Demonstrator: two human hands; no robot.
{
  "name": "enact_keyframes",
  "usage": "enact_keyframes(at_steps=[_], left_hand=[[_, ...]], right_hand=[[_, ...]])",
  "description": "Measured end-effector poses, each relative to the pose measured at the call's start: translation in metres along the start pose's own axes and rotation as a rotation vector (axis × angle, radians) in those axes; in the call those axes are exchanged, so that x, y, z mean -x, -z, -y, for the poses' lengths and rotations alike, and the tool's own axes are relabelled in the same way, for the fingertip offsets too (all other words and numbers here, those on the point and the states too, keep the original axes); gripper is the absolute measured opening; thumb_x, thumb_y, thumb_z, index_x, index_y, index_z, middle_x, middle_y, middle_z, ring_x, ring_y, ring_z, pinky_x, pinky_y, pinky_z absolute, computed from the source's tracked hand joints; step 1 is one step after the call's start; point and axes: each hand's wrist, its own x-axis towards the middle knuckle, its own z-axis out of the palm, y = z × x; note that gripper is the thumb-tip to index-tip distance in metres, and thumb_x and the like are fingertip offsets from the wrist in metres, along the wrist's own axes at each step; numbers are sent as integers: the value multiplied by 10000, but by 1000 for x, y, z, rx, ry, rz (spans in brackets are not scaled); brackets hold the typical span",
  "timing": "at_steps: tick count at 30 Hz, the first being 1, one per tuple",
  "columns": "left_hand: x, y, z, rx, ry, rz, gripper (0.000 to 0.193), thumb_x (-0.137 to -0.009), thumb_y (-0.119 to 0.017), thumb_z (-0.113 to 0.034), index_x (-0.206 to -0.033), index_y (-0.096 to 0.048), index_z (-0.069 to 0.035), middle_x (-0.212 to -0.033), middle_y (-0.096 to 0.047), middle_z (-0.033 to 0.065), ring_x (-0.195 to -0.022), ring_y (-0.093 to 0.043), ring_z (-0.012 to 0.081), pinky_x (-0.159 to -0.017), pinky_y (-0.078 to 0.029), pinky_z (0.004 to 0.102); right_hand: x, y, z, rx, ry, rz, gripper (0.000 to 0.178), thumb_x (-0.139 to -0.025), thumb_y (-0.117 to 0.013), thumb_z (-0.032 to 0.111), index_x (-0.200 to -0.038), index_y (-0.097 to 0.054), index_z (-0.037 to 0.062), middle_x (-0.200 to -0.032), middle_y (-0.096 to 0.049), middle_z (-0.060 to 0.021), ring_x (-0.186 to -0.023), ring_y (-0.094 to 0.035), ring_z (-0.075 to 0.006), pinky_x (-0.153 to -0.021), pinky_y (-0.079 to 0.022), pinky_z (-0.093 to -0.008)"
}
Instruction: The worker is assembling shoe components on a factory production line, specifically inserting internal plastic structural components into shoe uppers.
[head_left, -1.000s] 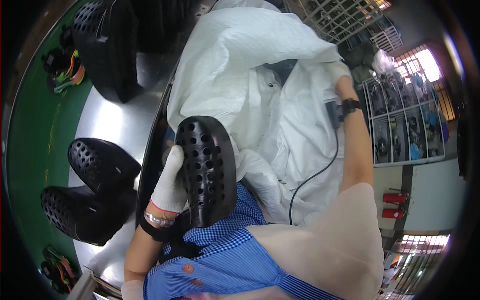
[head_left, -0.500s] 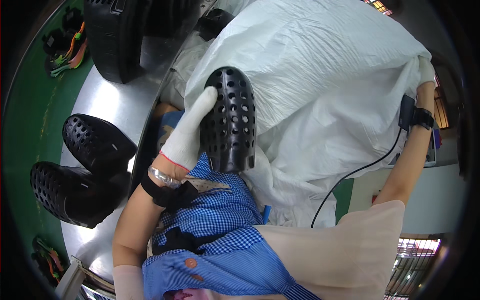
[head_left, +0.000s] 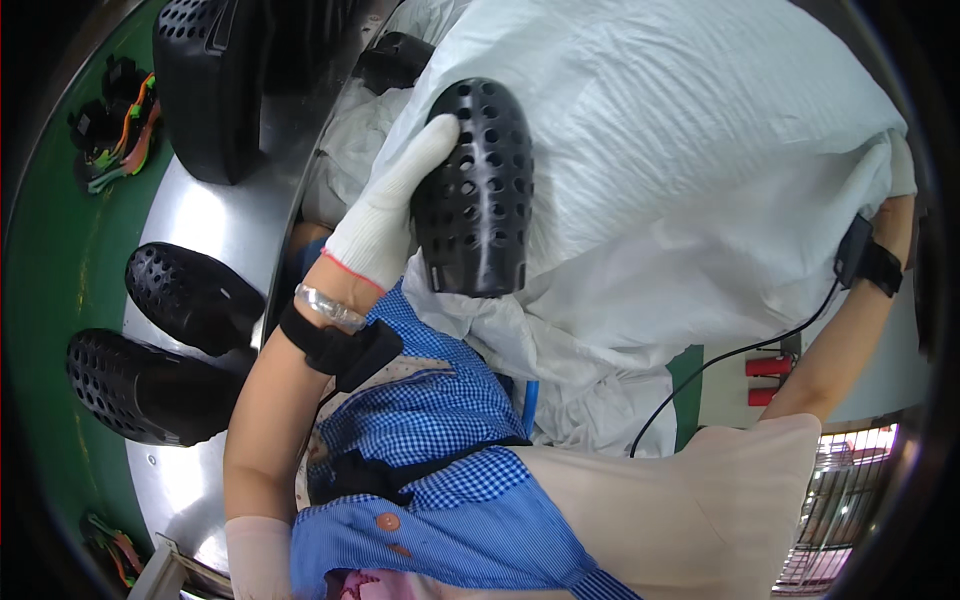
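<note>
My left hand (head_left: 385,205), in a white knit glove with a red cuff edge, is closed on a black perforated plastic shell (head_left: 475,190). Its thumb lies along the near side; the other fingers are hidden behind. The shell stands upright, rounded end away from me, in front of a large white woven plastic sack (head_left: 680,120). Far out to the right, my gloved right hand (head_left: 902,165) grips the sack's edge and stretches it wide, its fingers mostly covered by the folds. What lies inside the sack cannot be seen.
Two similar black shells (head_left: 190,295) rest on a curved steel table (head_left: 205,215) at left, with a tall black part (head_left: 205,100) behind. Beyond lie coloured wire bundles (head_left: 125,130) on a green surface (head_left: 45,260). A black cable (head_left: 705,365) runs to my right wrist.
My left hand has lifted the shell farther up and slightly right across the sack. My right hand has moved outward to the right, drawing the sack's edge with it.
</note>
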Motion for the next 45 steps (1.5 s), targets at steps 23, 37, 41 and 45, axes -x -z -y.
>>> enact_keyframes(at_steps=[23, 37, 41, 45], left_hand=[[-34, 14, -3, 116, -97, -203, 577, -954, -563, -478, -1335, -481, -52, -1155, -640, 118, -996, -659, 219, -858, -571, 382], [-52, -41, 11, -351, -47, -200, 464, -1017, -472, -354, -1343, -486, -24, -1206, -604, 88, -1061, -601, 175, -943, -472, 298], [-47, -43, 10, -400, -46, -188, 446, -982, -529, -260, -1323, -488, 24, -1171, -601, 101, -1042, -593, 154, -912, -478, 301], [-47, -23, 14, -801, -25, -112, 574, -921, -611, -208, -1408, -426, 35, -1169, -596, 108, -1059, -581, 184, -928, -468, 311]], right_hand=[[-125, -734, 394, 116, 362, 594, 438, -875, -570, 253, -1216, -605, -19, -1212, -624, -227, -1104, -629, -266, -937, -486, -320], [-103, -709, 382, -1334, 240, 402, 898, -866, -661, 313, -1530, -150, -9, -1451, -389, -176, -1320, -415, -225, -1096, -339, -311], [-99, -691, 381, -1406, 159, 532, 746, -891, -624, 422, -1438, -358, -10, -1239, -564, -106, -1038, -592, -127, -894, -488, -260], [-103, -642, 375, -1356, 126, 411, 700, -894, -606, 471, -1400, -435, 20, -1131, -648, -90, -969, -649, -137, -838, -539, -276]])
